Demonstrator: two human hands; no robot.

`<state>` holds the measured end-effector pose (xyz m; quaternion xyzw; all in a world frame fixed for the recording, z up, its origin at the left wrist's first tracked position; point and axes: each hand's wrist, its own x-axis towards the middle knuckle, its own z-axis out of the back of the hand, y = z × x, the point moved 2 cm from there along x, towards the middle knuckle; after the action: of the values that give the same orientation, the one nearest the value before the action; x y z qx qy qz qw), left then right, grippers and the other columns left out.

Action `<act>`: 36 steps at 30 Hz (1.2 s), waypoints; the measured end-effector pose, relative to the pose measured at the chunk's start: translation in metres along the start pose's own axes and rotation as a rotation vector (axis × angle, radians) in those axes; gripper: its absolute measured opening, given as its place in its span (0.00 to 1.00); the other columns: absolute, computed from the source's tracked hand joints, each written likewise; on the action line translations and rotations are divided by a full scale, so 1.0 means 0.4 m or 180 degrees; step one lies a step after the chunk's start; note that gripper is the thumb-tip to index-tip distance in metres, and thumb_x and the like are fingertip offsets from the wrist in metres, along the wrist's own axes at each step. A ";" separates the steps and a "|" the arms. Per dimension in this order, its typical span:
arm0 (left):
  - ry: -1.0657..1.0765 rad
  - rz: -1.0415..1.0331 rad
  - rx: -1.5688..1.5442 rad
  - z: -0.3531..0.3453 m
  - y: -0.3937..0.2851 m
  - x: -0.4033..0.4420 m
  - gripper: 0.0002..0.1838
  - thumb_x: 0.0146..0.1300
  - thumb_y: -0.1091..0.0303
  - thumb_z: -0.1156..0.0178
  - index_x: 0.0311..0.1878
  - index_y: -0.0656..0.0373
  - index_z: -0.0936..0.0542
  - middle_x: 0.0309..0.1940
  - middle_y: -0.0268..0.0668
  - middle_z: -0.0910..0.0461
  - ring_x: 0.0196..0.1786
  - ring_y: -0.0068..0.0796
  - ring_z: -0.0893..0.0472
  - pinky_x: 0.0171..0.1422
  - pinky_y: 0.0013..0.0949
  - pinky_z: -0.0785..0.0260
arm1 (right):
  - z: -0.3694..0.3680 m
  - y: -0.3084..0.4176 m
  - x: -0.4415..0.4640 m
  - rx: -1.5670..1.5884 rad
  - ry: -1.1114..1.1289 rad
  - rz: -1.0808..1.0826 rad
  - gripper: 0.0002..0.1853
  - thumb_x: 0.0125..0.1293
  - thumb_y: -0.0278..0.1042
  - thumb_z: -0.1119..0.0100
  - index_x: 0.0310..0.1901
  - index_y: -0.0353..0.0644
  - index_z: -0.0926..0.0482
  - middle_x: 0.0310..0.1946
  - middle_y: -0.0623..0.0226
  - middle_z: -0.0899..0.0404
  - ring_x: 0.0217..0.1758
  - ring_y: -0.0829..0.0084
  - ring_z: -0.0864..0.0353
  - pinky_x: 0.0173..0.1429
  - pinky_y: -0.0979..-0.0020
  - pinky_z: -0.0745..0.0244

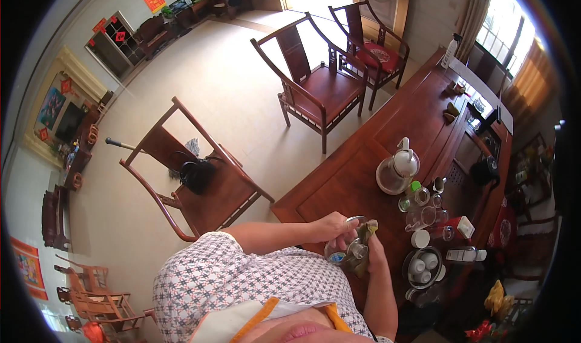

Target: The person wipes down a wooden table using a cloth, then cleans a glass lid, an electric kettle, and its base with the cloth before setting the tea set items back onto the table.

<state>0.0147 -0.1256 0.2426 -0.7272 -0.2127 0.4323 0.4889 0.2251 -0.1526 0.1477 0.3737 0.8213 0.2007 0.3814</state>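
Note:
Over the near edge of the dark wooden table (339,186), my left hand (334,229) is closed around a clear glass vessel (357,250) with a small blue label. A shiny rim shows by its fingers. My right hand (376,253) grips an olive-brown cloth (367,231), which lies against the vessel's side. Most of the right fingers are hidden behind the cloth. Beyond my hands stands a glass kettle (394,175) with a white lid. Nearer to the right are a glass teapot (419,218) and a white round container (420,239).
A bowl (407,270) holds several white cups. Beside it are a clear bottle (463,254), a red box (455,228) and a green-capped jar (405,204). One wooden chair (212,207) carries a black bag (197,175); another chair (321,95) stands across the table edge.

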 end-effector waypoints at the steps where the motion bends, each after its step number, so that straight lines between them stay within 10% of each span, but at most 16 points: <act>1: -0.0056 -0.0049 -0.0065 -0.001 0.013 0.001 0.40 0.75 0.32 0.55 0.48 0.67 0.15 0.39 0.44 0.12 0.30 0.28 0.14 0.31 0.28 0.22 | -0.009 -0.022 -0.013 0.0315 0.0071 -0.0119 0.30 0.76 0.61 0.49 0.67 0.44 0.26 0.58 0.60 0.20 0.56 0.65 0.17 0.60 0.60 0.20; 12: -0.0519 -0.0291 -0.1409 0.054 0.069 0.058 0.27 0.77 0.44 0.46 0.52 0.63 0.17 0.40 0.38 0.12 0.39 0.26 0.15 0.44 0.31 0.20 | -0.036 0.020 -0.087 0.0969 0.0100 0.0765 0.19 0.71 0.29 0.43 0.62 0.40 0.25 0.56 0.60 0.18 0.56 0.63 0.16 0.62 0.58 0.20; 16: -0.1641 -0.1458 0.1174 0.051 0.060 0.043 0.39 0.68 0.46 0.36 0.73 0.65 0.33 0.68 0.56 0.28 0.70 0.42 0.26 0.76 0.43 0.36 | -0.109 0.078 -0.087 0.0361 -0.0366 0.1208 0.17 0.70 0.21 0.42 0.60 0.38 0.23 0.53 0.62 0.17 0.52 0.68 0.15 0.58 0.65 0.18; 17: -0.1417 -0.1487 0.1056 0.048 0.063 0.035 0.52 0.60 0.41 0.31 0.78 0.63 0.40 0.77 0.60 0.44 0.81 0.53 0.45 0.83 0.50 0.53 | -0.123 0.086 -0.089 0.0488 -0.0358 0.1212 0.16 0.71 0.20 0.42 0.58 0.38 0.22 0.52 0.63 0.16 0.51 0.69 0.14 0.56 0.67 0.18; 20: -0.1849 -0.1914 0.2790 0.038 -0.008 -0.004 0.54 0.54 0.40 0.28 0.77 0.63 0.37 0.78 0.62 0.47 0.81 0.60 0.47 0.84 0.51 0.55 | -0.157 0.102 -0.102 0.0389 -0.0431 0.1255 0.15 0.71 0.21 0.42 0.58 0.37 0.22 0.52 0.62 0.16 0.51 0.69 0.14 0.56 0.67 0.18; 26: -0.1071 -0.1685 0.2511 0.037 -0.019 0.031 0.53 0.51 0.41 0.25 0.75 0.62 0.34 0.78 0.61 0.46 0.81 0.59 0.48 0.83 0.52 0.52 | -0.169 0.104 -0.091 0.0353 -0.0698 0.1085 0.15 0.73 0.25 0.41 0.60 0.37 0.23 0.52 0.62 0.17 0.51 0.69 0.14 0.56 0.67 0.18; 32: -0.1295 -0.1628 0.1438 0.049 0.043 0.068 0.44 0.63 0.46 0.31 0.75 0.60 0.34 0.71 0.52 0.30 0.72 0.54 0.30 0.78 0.47 0.41 | -0.212 0.104 -0.100 0.0501 -0.0506 0.1089 0.15 0.75 0.28 0.43 0.60 0.36 0.24 0.53 0.62 0.17 0.51 0.70 0.14 0.55 0.68 0.18; 36: -0.0209 -0.0862 -0.2323 0.035 0.106 0.151 0.38 0.67 0.39 0.37 0.71 0.56 0.30 0.65 0.46 0.24 0.65 0.49 0.23 0.70 0.53 0.31 | -0.285 0.067 -0.085 -0.1116 -0.0284 0.1879 0.17 0.73 0.24 0.43 0.62 0.35 0.24 0.53 0.60 0.17 0.52 0.69 0.15 0.57 0.69 0.20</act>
<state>0.0305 -0.0924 0.1772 -0.8044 -0.4621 0.2828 0.2437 0.1635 -0.1664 0.2521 0.5324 0.6133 0.4239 0.4008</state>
